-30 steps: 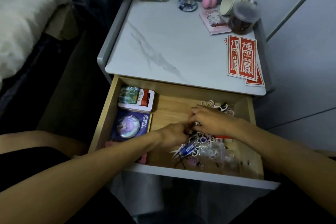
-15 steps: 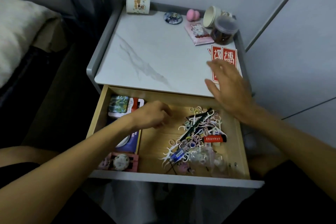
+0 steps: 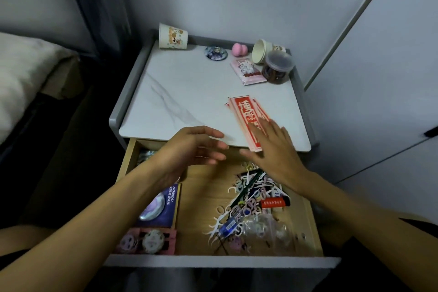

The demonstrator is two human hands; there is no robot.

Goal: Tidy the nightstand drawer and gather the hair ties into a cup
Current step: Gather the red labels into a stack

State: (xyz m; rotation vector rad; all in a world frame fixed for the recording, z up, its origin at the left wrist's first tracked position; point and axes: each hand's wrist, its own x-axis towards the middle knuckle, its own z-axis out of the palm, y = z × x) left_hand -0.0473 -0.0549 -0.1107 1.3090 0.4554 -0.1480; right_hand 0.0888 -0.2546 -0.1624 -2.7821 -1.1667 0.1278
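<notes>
The wooden nightstand drawer [image 3: 312,227] stands pulled out. In its right half lies a tangled pile of pastel hair ties [image 3: 248,206] mixed with white floss picks, a dark pen and a red lighter. My left hand [image 3: 189,149] hovers above the drawer's back edge, fingers straight and empty. My right hand [image 3: 272,147] reaches over the front of the nightstand top, fingers spread, its fingertips over the red envelopes [image 3: 248,116]. A printed paper cup [image 3: 173,37] lies on its side at the back left of the top. A second paper cup [image 3: 262,51] lies tipped at the back right.
On the marble nightstand top [image 3: 184,92] are a round badge [image 3: 215,52], a pink sponge [image 3: 239,49], a pink packet [image 3: 247,71] and a lidded jar [image 3: 277,67]. The drawer's left side holds a purple card with a badge [image 3: 161,204] and a pink tray [image 3: 147,240]. A bed lies left.
Both hands left the hair-tie pile and rose toward the nightstand top. The right hand now reaches the red envelopes; the left hand has opened.
</notes>
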